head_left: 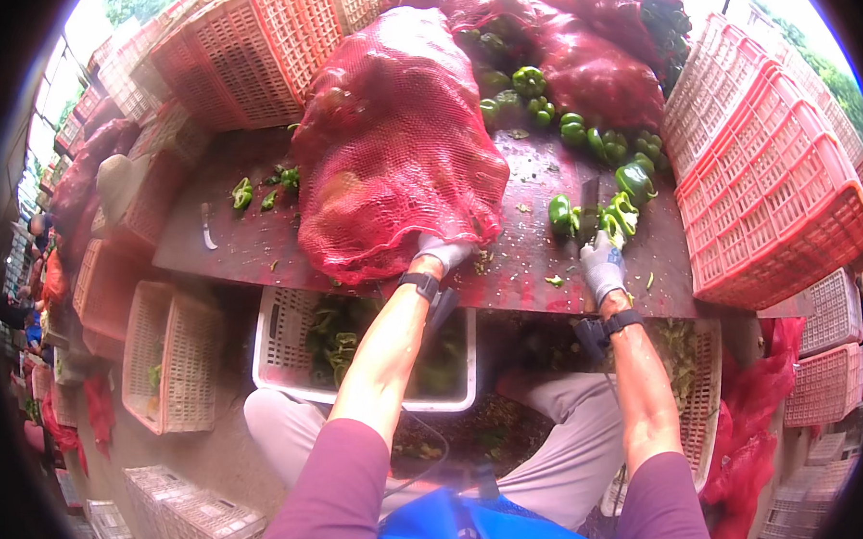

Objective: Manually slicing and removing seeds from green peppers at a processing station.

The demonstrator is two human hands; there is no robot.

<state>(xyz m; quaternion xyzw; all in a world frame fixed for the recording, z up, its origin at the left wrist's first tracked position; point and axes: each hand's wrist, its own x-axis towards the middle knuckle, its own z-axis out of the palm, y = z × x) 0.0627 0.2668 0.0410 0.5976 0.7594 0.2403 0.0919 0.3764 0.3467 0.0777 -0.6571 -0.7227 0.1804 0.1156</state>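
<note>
A large red mesh sack (394, 143) bulges on the dark tabletop in front of me. At its near edge is my left hand (444, 253), in a pale glove, its fingers hidden in the netting. My right hand (602, 265), also gloved, is closed to the right of the sack. From it a dark-bladed knife (589, 207) points away from me. Touching or very close to its fingertips is a cut green bell pepper (622, 215). A whole green pepper (560, 214) lies left of the blade, and another (636, 182) sits just beyond the cut one.
Behind lie more red mesh sacks (594, 69) and several loose peppers (574, 131). Orange-red crates (777, 188) flank the table (431, 287). A curved knife (207, 227) and pepper scraps (243, 194) lie at left. Below the table edge, a white crate (363, 399) holds green pieces.
</note>
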